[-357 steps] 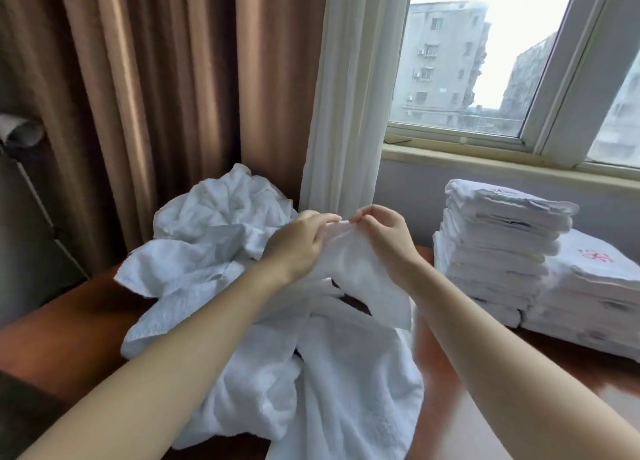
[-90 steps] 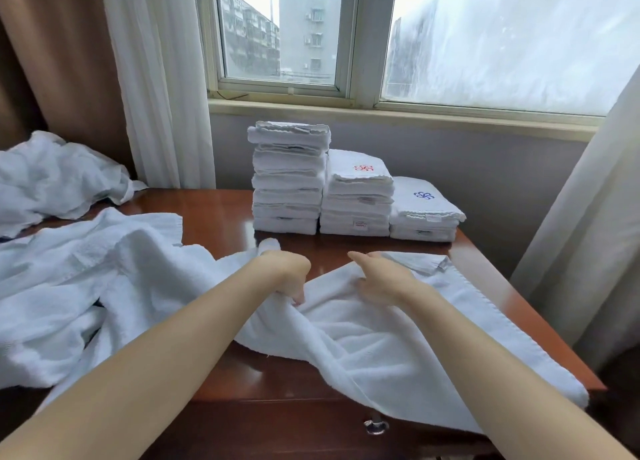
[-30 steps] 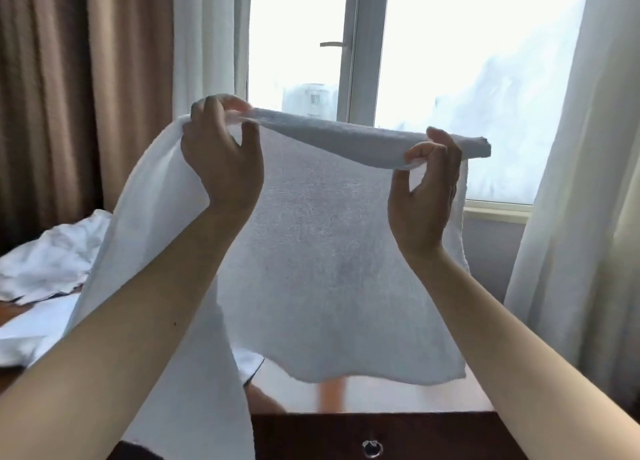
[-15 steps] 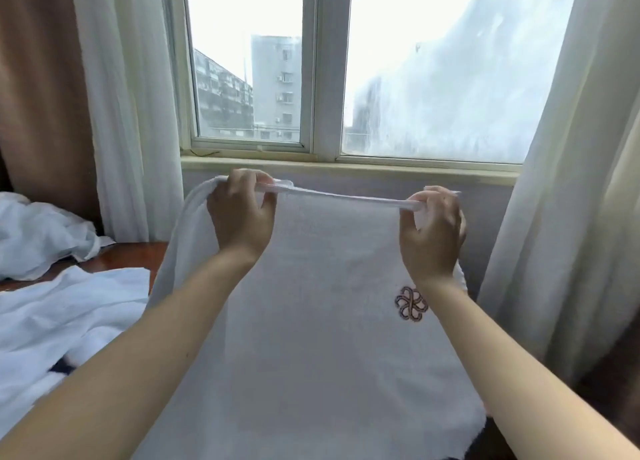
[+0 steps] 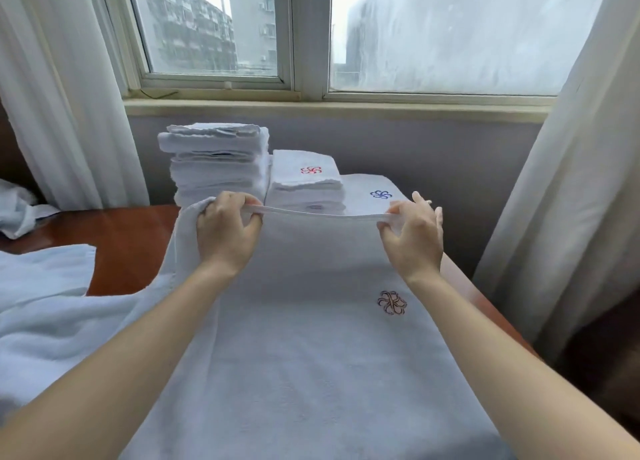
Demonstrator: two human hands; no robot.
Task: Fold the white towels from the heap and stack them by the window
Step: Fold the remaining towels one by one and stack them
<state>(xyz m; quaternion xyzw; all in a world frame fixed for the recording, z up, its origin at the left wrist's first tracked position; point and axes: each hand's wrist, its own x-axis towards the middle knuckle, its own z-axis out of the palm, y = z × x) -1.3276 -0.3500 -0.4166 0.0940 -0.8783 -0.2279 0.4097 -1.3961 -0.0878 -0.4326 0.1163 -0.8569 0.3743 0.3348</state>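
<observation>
Our white towel (image 5: pixel 304 373) drapes over the near wooden table (image 5: pixel 135 248), its far edge raised before the folded stacks (image 5: pixel 221 169) under the window (image 5: pixel 311 34); our left hand (image 5: pixel 225 238) and right hand (image 5: pixel 412 241) pinch that edge.

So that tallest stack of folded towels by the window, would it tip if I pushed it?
Probably wobbly: the tallest stack has top towels overhanging leftward. Its soft layers would likely shift separately. The shorter stack at its right may brace it.
</observation>
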